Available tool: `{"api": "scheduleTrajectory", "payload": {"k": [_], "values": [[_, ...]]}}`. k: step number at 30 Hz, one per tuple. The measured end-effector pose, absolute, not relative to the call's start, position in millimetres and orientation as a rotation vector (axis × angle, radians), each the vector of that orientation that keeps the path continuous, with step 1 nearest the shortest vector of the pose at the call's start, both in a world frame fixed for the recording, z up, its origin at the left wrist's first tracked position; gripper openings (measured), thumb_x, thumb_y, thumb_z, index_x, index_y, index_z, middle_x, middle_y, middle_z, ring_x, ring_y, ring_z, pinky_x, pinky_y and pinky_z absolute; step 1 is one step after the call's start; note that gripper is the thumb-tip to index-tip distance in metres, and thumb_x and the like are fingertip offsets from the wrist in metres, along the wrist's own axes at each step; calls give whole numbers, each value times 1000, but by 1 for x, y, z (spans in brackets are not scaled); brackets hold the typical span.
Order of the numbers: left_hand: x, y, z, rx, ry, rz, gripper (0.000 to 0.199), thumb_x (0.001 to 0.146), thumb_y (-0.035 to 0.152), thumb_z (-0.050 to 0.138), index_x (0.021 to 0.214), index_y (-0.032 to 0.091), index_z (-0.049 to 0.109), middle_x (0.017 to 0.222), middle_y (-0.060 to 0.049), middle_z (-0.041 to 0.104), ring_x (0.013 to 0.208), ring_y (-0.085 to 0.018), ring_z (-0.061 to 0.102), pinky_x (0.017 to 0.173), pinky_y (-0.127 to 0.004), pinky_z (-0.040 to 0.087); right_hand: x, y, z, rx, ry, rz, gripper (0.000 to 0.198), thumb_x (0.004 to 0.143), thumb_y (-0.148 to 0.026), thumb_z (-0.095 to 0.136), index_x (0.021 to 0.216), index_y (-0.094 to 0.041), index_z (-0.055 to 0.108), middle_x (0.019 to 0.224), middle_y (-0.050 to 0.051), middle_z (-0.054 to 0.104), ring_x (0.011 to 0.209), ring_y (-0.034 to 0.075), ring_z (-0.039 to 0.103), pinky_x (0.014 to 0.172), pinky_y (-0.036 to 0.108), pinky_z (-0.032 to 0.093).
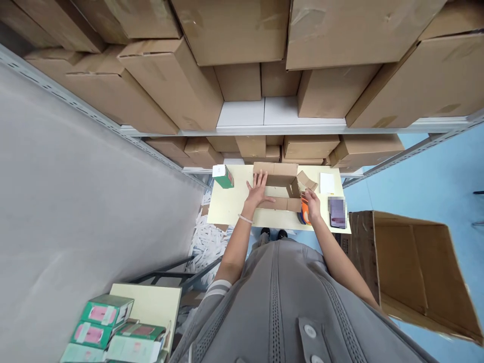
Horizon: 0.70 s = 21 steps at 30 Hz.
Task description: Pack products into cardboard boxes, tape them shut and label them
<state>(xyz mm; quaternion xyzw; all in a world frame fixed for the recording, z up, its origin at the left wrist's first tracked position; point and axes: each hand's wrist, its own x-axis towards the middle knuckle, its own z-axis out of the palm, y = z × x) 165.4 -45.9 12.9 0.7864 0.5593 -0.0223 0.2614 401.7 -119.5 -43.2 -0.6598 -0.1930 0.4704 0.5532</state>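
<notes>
An open cardboard box (pixel 278 204) lies on the pale table in front of me, with the tabletop showing through its middle. My left hand (pixel 257 191) is spread over the box's left end, fingers apart. At the right end, a torn-looking flap (pixel 307 181) sticks out at an angle. My right hand (pixel 312 204) is closed beside that flap, its fingers curled; what they grip is too small to make out. An orange and dark blue object (pixel 305 213) sits right against this hand, partly covered by it.
A green-and-white small box (pixel 224 176) stands at the table's left; a phone-like item (pixel 338 212) and white paper (pixel 326 183) lie right. Shelves of cartons (pixel 242 80) rise ahead. A large open carton (pixel 416 267) stands right, green boxes (pixel 100 317) lower left.
</notes>
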Motion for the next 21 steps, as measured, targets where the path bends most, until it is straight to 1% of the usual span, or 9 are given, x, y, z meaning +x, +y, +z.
{"api": "scheduleTrajectory", "payload": {"k": [3,5,7,9,11,13,15,17,21], "values": [[165,-47,11,2119,1513,-18,135,66,66,75,155,31,-20,165,-10,-18,152,-36,-14,113,-73,2,407,-109,-43,-1513,-147,1240,26,86,-49,54,90,-23,60,89,4,72,84,17,68,68,27,55],[166,-46,11,2122,1517,0,135,66,67,76,155,31,-18,166,-10,-17,152,-37,-13,113,-73,1,415,-102,-44,-1488,-77,1294,30,91,-52,46,85,-24,56,88,6,71,86,18,68,66,28,56],[166,-46,10,2121,1513,5,136,64,67,77,156,31,-17,166,-11,-16,152,-37,-13,113,-73,1,425,-98,-47,-1483,-153,1298,31,91,-53,44,83,-24,53,91,7,69,91,19,68,71,31,58],[166,-46,10,2110,1507,6,137,63,68,77,156,30,-16,166,-12,-16,152,-37,-13,113,-74,0,431,-97,-48,-1495,-288,1248,29,87,-53,51,82,-25,53,91,7,69,95,20,67,77,35,58],[166,-46,9,2092,1509,10,138,62,68,78,156,31,-16,165,-12,-17,152,-38,-13,112,-74,-1,431,-98,-47,-1488,-389,1155,25,81,-49,59,83,-25,55,91,5,69,97,21,67,81,37,58],[166,-47,8,2074,1511,17,138,62,68,78,156,31,-15,165,-12,-17,152,-38,-13,112,-75,0,426,-102,-43,-1448,-464,1050,24,77,-44,65,89,-23,61,96,4,71,100,21,66,87,39,56],[167,-47,9,2066,1512,25,137,62,68,78,157,31,-14,165,-12,-17,152,-38,-12,111,-75,1,419,-108,-36,-1413,-584,953,31,77,-42,66,101,-22,66,108,6,72,107,22,65,96,42,52],[167,-48,10,2061,1512,23,137,62,68,78,157,30,-14,165,-13,-17,152,-38,-13,111,-76,2,413,-113,-30,-1417,-797,863,41,80,-45,64,113,-21,68,122,8,68,117,24,60,105,45,46],[168,-48,10,2064,1509,26,136,63,68,77,157,29,-13,165,-13,-18,152,-38,-13,112,-75,1,404,-119,-22,-1487,-1326,726,52,90,-53,52,131,-23,62,148,10,50,137,25,45,116,47,33]]}}
